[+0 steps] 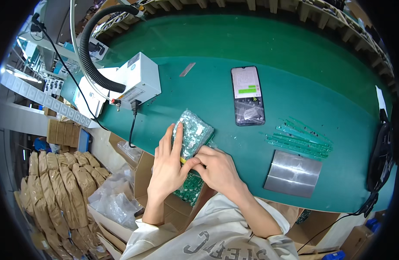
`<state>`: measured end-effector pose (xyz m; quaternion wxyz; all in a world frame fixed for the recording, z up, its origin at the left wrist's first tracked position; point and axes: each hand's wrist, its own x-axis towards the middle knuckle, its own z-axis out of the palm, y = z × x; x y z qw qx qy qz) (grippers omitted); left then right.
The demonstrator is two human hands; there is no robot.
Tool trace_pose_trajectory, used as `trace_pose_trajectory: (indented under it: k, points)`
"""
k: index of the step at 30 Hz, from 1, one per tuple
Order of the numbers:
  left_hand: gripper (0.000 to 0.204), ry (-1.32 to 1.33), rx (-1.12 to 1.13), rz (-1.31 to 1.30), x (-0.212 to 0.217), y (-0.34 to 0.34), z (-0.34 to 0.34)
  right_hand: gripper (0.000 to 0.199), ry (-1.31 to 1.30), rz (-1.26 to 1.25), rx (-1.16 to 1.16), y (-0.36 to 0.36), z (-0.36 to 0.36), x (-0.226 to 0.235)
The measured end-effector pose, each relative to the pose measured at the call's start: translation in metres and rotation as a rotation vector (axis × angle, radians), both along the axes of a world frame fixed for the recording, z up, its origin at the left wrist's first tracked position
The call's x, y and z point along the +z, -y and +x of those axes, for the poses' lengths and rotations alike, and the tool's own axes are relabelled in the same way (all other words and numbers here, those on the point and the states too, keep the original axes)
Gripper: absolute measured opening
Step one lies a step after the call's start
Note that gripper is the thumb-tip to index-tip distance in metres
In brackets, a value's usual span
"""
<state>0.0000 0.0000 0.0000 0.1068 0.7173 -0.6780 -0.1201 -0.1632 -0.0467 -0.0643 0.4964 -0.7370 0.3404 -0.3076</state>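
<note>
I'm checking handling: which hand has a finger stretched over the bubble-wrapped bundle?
The left hand: one straight finger lies over the bubble-wrapped bundle. The right hand instead has curled fingers at the bundle's near edge.

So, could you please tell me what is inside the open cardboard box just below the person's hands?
Inside the box, green pieces resembling circuit boards show. The left hand and its forearm cover part of the interior; whatever lies beneath the green pieces cannot be seen.

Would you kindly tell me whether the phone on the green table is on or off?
It is on: the phone's screen is lit, pale with green patches.
</note>
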Motion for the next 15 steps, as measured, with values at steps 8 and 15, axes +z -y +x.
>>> trace_pose_trajectory:
  k: [8, 15]
  points:
    - [0.082, -0.033, 0.048, -0.046, -0.007, 0.006, -0.008, 0.01, 0.022, -0.264, -0.239, -0.036, -0.006, -0.013]
    - [0.106, -0.005, 0.079, -0.005, 0.005, 0.012, -0.012, 0.013, -0.135, -0.301, -0.2, -0.038, -0.018, 0.003]
